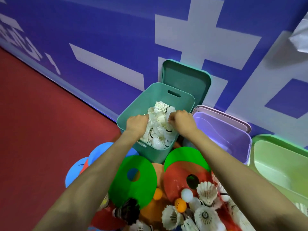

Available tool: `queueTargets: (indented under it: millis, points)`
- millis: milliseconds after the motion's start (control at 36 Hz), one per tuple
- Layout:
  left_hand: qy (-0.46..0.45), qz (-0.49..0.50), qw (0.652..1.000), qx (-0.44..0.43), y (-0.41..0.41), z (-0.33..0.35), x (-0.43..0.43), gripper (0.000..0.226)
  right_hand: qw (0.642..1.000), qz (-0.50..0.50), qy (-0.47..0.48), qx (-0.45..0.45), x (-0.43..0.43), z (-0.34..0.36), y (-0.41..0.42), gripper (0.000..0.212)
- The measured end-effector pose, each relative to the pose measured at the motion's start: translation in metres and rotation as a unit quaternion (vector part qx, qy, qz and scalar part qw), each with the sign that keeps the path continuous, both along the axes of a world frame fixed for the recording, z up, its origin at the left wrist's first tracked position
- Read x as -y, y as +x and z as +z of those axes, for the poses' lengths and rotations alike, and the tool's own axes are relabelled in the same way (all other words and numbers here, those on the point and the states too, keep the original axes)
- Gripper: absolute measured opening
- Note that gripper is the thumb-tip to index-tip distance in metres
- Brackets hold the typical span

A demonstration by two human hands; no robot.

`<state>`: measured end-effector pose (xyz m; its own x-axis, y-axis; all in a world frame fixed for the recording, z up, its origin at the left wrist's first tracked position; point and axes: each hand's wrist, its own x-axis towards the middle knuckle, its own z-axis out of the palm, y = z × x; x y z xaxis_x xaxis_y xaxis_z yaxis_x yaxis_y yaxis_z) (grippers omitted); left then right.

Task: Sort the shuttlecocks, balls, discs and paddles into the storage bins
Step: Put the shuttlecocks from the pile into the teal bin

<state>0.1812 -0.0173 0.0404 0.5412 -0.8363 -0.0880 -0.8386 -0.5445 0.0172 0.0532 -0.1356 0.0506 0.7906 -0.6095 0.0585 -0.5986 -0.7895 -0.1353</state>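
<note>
A teal bin (133,112) stands on the floor by the wall, filled with white shuttlecocks (159,124). Both my hands reach into it. My left hand (137,123) has its fingers curled among the shuttlecocks at the bin's left side. My right hand (182,120) curls round shuttlecocks at the right side. In front of the bin lies a heap: green discs (133,179), a red disc (180,179), blue discs (100,152), orange balls (180,204), a white ball (187,194) and loose shuttlecocks (206,192). A dark shuttlecock (128,210) lies at the front.
A teal lid (185,80) leans on the blue wall behind the bin. A purple bin (225,132) and a light green bin (280,160) stand to the right. Red floor (41,122) stretches to the left.
</note>
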Motion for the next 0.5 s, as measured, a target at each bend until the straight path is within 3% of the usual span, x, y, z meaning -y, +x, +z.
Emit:
queueTargets:
  millis: [83,250,417,500]
  points:
    - [0.009,-0.004,1.000,-0.009,0.007,-0.004,0.004,0.029,0.995,0.010,0.014,-0.101,0.000,-0.009,0.012,0.027]
    - [0.000,-0.007,1.000,-0.008,0.021,-0.003,0.009,0.023,0.979,0.015,0.066,-0.192,-0.001,-0.029,0.020,0.024]
    - [0.072,-0.011,0.997,-0.030,0.014,-0.013,0.014,0.031,0.974,-0.003,0.065,-0.216,-0.005,-0.028,0.018,0.022]
    - [0.084,-0.007,0.995,-0.053,0.007,-0.024,0.018,0.034,0.983,0.005,0.053,-0.174,-0.003,-0.028,0.013,0.019]
